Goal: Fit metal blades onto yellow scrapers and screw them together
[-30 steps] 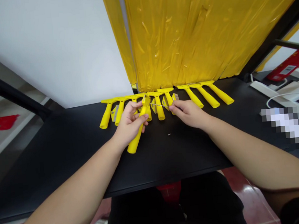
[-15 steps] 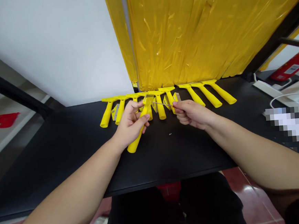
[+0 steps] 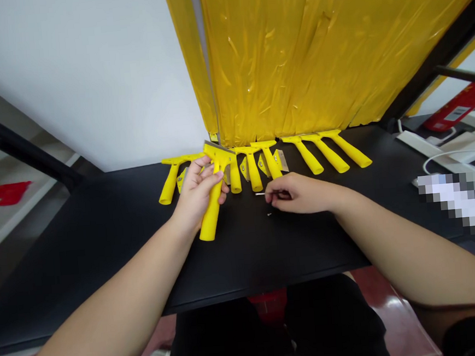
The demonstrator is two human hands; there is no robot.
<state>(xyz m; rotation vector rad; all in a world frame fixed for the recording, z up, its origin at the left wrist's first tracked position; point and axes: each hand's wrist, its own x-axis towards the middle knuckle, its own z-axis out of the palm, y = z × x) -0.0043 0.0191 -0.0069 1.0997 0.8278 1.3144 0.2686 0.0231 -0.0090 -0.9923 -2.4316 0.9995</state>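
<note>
My left hand (image 3: pixel 199 192) is closed around the handle of a yellow plastic scraper (image 3: pixel 211 216). The scraper stands tilted above the table, its wide head up with a metal edge along the top. Low over the black tabletop, my right hand (image 3: pixel 296 192) is closed on a thin metal rod-like tool (image 3: pixel 260 194); only its pale end sticks out to the left of the fingers. A tiny screw (image 3: pixel 269 214) lies just below my right fingertips, apart from them. Behind both hands, several more yellow scrapers (image 3: pixel 255 176) lie in a row, with blade pieces (image 3: pixel 280 161) among them.
The black table (image 3: pixel 236 268) meets a white panel (image 3: pixel 89 74) and yellow plastic sheeting (image 3: pixel 269 60) at the back. On the right are white boxes with a cable and a red package (image 3: pixel 459 103). A red item (image 3: pixel 6 193) rests on the left shelf.
My right hand has drawn the metal tool away from the scraper head and lowered it toward the table near the screw. My left hand has turned the scraper so its head faces me broadly.
</note>
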